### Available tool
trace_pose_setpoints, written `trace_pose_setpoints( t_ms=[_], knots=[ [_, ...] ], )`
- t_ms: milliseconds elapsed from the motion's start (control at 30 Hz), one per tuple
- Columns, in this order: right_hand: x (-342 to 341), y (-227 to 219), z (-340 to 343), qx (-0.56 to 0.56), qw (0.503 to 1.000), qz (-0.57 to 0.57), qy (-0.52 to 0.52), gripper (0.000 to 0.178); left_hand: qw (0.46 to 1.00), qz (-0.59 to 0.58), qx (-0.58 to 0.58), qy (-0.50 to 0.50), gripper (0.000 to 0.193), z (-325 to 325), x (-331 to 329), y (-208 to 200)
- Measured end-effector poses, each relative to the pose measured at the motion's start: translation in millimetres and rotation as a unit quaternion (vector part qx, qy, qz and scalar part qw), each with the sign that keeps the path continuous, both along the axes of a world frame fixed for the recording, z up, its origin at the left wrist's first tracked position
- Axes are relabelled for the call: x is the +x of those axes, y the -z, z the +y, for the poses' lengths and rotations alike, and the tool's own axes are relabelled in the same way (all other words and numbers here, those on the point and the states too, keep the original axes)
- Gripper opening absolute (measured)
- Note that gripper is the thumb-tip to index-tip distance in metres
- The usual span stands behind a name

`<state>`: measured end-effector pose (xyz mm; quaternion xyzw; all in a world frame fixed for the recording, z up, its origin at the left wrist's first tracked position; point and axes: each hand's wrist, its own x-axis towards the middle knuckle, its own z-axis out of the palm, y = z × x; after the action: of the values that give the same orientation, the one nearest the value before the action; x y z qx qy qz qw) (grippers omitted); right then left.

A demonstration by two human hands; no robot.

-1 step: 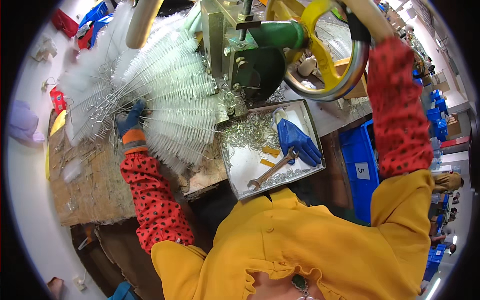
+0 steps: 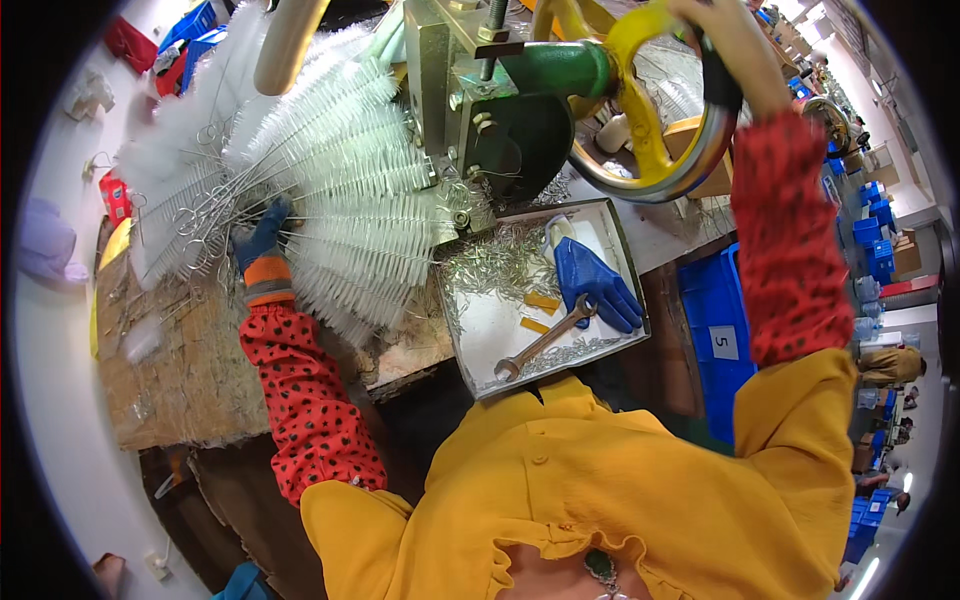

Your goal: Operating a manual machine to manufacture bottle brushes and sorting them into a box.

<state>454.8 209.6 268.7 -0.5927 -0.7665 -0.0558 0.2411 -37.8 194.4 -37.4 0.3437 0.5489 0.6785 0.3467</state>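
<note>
My left hand, in a blue glove with an orange cuff, closes around wire stems among a fanned pile of white bristle brushes. The brushes have looped wire ends and lie on the workbench. My bare right hand is at the top edge of the view, gripping the rim of a yellow-spoked handwheel; its fingers are partly cut off. Green and dark metal machine parts join the wheel to a press-like block, beside the brush heads.
A shallow tray in front of me holds small metal pieces, an open-end wrench, yellow strips and a blue glove. A blue crate stands to its right. The worn wooden bench extends left. A pale rod juts in above.
My right hand and forearm have shifted slightly left and more of the hand shows. The dark wrap on the wheel's rim sits a little lower. My left hand stays in place.
</note>
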Motion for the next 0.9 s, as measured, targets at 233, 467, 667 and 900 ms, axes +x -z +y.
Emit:
trace_pose_setpoints(
  t_ms=[233,467,667,900],
  knots=[
    [-12,195,-86,0.268,0.878,0.395,0.041,0.040,0.999,-0.048,0.021,0.002,0.037,0,5,0],
    [15,93,-71,0.092,0.961,0.259,0.043,0.023,0.987,0.032,0.001,-0.158,0.041,11,8,0],
    [-13,-3,-25,0.024,0.993,0.107,0.053,0.012,0.983,-0.101,0.005,-0.153,0.065,11,7,-7],
    [-11,-52,35,-0.013,0.968,-0.102,-0.228,0.016,0.965,-0.010,-0.105,-0.239,0.073,11,7,-17]
  ],
)
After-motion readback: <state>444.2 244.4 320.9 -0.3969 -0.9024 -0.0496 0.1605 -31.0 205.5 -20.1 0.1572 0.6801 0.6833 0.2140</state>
